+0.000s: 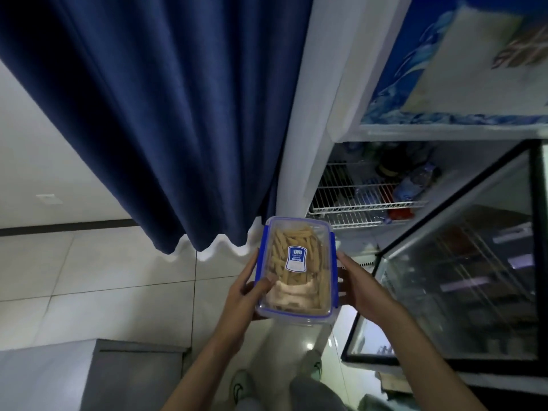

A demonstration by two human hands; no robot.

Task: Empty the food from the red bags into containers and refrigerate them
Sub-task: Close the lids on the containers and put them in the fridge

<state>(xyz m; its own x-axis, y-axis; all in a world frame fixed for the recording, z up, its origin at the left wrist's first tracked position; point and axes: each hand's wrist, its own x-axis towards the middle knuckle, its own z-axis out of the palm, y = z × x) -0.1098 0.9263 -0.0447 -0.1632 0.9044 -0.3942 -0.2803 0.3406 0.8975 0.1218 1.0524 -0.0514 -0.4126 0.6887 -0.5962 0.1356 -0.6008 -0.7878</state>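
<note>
**Head view: filled container held at the open fridge**

Head camera looks down on a clear container (296, 266) with a blue-clipped lid, at centre frame, packed with pale stick-shaped food. The left hand (246, 292) grips its left long side, thumb lying over the lid edge and fingers curled underneath. The right hand (360, 287) presses against the right side with fingers fairly straight, tips at the blue clip; whether any curl under the base cannot be told.

To the right of centre the fridge (341, 93) stands open, its glass door (462, 277) swung out at lower right. A wire shelf (361, 203) inside carries bottles (415, 182) and a red item, with bare wire at its left end. A blue curtain (154, 114) fills the upper left.

The refrigerating step looks close to done for this container; no red bags are in view.

Risks, as I judge them: the shelf's open patch looks narrow, so sliding the container in could knock a bottle. The right hand's flat hold could let the box tip if the left loosens. A corner may catch the door edge.
</note>
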